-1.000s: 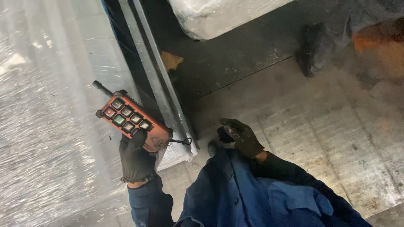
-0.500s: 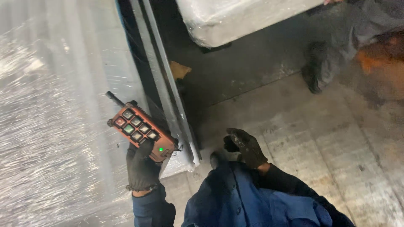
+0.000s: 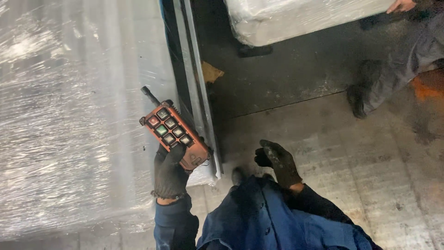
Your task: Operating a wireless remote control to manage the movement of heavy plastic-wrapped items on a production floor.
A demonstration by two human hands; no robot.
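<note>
With the gloved left hand [image 3: 170,173] clenched round the orange button remote [image 3: 175,133] at frame centre-left beside the wrapped load [image 3: 74,115], keep the thumb near its buttons while the right hand [image 3: 277,162] hangs released.

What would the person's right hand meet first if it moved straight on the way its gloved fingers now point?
The right hand points up-left; it would probably first meet the grey metal rail edging the wrapped load, though depth is unclear.
</note>
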